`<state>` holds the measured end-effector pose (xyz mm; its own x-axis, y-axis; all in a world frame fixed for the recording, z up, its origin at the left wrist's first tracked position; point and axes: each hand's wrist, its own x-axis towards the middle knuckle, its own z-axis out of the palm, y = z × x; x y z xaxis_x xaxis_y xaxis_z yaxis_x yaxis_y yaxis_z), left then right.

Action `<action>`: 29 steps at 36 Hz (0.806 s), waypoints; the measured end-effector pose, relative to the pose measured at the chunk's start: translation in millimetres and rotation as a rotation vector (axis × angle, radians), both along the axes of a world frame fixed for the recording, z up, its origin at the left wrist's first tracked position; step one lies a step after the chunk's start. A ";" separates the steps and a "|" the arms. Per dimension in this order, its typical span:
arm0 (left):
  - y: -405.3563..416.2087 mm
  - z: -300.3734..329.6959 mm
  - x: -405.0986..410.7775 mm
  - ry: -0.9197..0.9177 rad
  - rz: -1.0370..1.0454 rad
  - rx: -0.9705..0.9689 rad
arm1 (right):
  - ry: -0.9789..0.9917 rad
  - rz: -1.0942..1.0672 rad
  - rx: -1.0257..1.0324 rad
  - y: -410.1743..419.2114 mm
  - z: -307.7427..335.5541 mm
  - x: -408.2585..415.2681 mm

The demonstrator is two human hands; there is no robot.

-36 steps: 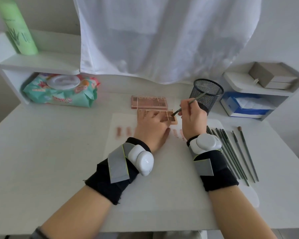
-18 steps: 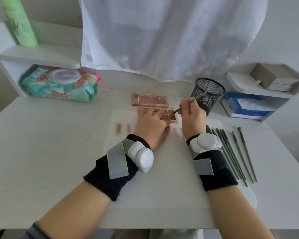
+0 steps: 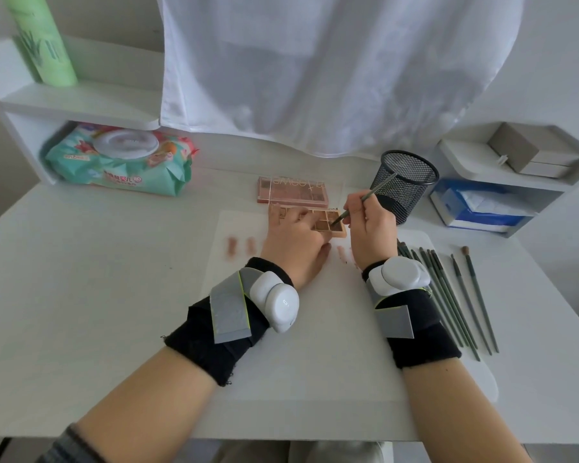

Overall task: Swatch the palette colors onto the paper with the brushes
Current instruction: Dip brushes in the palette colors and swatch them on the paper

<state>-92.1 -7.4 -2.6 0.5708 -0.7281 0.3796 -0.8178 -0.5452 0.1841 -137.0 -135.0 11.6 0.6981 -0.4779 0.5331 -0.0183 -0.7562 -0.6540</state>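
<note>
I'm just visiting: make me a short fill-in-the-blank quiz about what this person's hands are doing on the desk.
1. The right hand holds a thin ____.
2. Its tip touches the open palette, steadied by the ____ hand.
3. The spare brushes lie to the ____ of the paper.
4. The black mesh cup stands ____.

Missing words: brush; left; right; upright

My brush (image 3: 365,200) tilts with its tip in the open pink palette (image 3: 328,223), which lies on white paper (image 3: 315,329) bearing several pinkish-brown swatches (image 3: 240,247).
</note>
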 end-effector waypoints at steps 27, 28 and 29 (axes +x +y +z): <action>1.5 6.5 -1.9 0.076 0.022 0.110 | -0.024 -0.060 -0.008 -3.5 -3.0 -0.5; 1.6 7.3 -2.1 0.081 0.023 0.116 | -0.024 -0.060 -0.009 -3.3 -2.2 -0.7; 1.8 8.0 -2.3 0.088 0.023 0.113 | -0.029 -0.062 -0.009 -3.3 -1.8 -0.8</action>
